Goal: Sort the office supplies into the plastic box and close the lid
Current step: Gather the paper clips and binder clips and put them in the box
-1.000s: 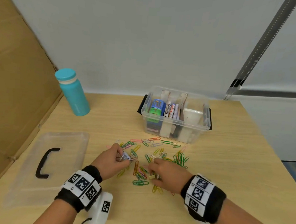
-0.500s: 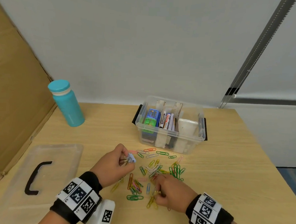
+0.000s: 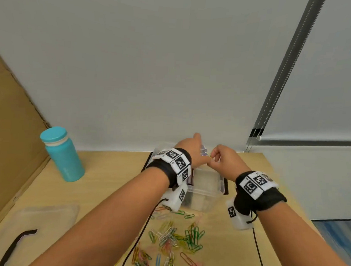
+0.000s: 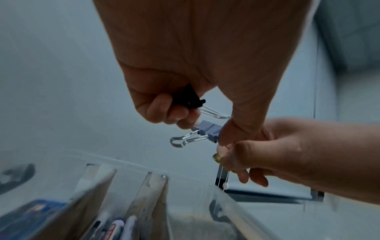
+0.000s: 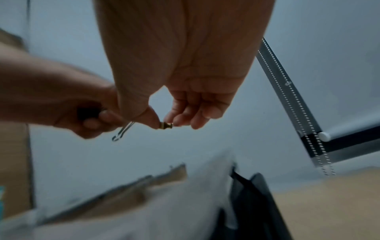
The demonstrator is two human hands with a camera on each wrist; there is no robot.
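Both hands hang over the clear plastic box [image 3: 205, 196] at the back of the desk. My left hand [image 3: 196, 152] grips two binder clips, a black one [image 4: 185, 97] and a pale blue one [image 4: 207, 130] with silver handles. Beside it, my right hand [image 3: 223, 159] pinches a small gold binder clip [image 5: 166, 125] between thumb and fingertips. The box is open, and its dividers [image 4: 156, 194] and pens [image 4: 115, 227] show below the hands. Several coloured paper clips [image 3: 175, 238] lie scattered on the desk in front of the box.
The clear lid [image 3: 44, 217] with a black handle lies at the front left. A teal bottle [image 3: 63, 153] stands at the back left beside a cardboard panel [image 3: 11, 144]. The box's black latch [image 5: 246, 194] sits on its right end. A blind cord [image 3: 283, 77] hangs at the right.
Both hands have lifted off the paper clip pile and moved forward over the box, the left carrying its binder clips and the right now pinching a gold clip.
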